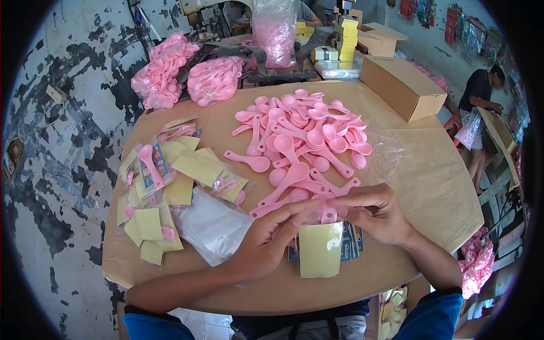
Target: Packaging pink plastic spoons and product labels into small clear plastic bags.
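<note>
Workroom w/ flaking grey-white wall (73, 187) at 9 o'clock; round-edged table covered in brown paper (430, 181) fills the middle (clock read from tbl centre, 12 = far side).

At approx 5, near edge: small clear plastic packet w/ pale yellow card (320, 252), upright, mouth facing 12. Left hand (269, 232) pinches its mouth from the 8 side, thumb & fingers closed; right hand (377, 215) pinches same mouth from the 3 side, fingertips nearly meeting the L ones. Btwn them pokes the holed handle end of a pink plastic scoop (328, 215), just above the card; how deep the rest sits, can't tell, fingers cover it. Under/behind the pkt, fanned blue printed cards (352, 241) at 4–5.

At 12, big loose heap of pink plastic scoops (286, 144), nearest ones close to the hands. Crumpled clear film (391, 156) at 2, beside heap. At 8, stack of whitish see-through plastic bags (215, 226), near L forearm; at 9, pile of filled packets w/ yellow cards (195, 165), one w/ scoop over blue card.

At 11, two clear sacks of pink scoops (215, 79); at 1, closed brown cardboard box (402, 88). Beyond, at 2, co-worker in dark top (477, 88), standing.
</note>
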Tool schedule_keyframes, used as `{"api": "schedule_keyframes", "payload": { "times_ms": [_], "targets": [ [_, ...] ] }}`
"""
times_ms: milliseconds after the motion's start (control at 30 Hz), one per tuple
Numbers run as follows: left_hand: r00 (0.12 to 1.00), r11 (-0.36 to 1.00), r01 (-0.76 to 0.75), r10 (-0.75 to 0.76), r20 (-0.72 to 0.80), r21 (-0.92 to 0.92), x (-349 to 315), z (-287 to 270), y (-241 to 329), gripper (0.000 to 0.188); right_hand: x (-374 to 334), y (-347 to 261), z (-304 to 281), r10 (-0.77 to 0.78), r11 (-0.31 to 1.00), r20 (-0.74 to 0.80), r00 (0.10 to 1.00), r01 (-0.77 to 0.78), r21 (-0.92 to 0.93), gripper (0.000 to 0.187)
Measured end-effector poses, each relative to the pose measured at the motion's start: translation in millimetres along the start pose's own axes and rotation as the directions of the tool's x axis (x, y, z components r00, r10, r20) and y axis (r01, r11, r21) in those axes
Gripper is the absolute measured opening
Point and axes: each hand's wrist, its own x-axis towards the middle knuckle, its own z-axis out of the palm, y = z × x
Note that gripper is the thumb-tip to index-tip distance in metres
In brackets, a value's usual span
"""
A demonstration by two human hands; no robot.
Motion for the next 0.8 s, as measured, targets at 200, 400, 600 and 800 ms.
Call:
{"api": "schedule_keyframes", "payload": {
  "times_ms": [200, 400, 600, 800],
  "targets": [
    [0.994, 0.979, -0.1, 0.09, 0.064, 0.178, -1, -2, 1, 0.032, 7, 2, -11, -0.264, 0.959, 0.105, 0.959, 0.272, -0.077, 0.03],
    [0.971, 0.936, -0.241, 0.229, 0.074, 0.258, -5, 4, 6, 0.027, 5, 2, -17, -0.374, 0.908, 0.171, 0.912, 0.397, -0.132, 0.029],
    [0.974, 0.931, -0.226, 0.214, 0.074, 0.287, -4, 3, 3, 0.022, 5, -4, -20, -0.379, 0.889, 0.201, 0.903, 0.416, -0.194, 0.033],
    [0.993, 0.993, -0.082, 0.075, 0.09, 0.08, -6, -2, 1, 0.012, 3, 0, -20, -0.387, 0.857, 0.224, 0.894, 0.439, -0.271, 0.036]
  ]
}}
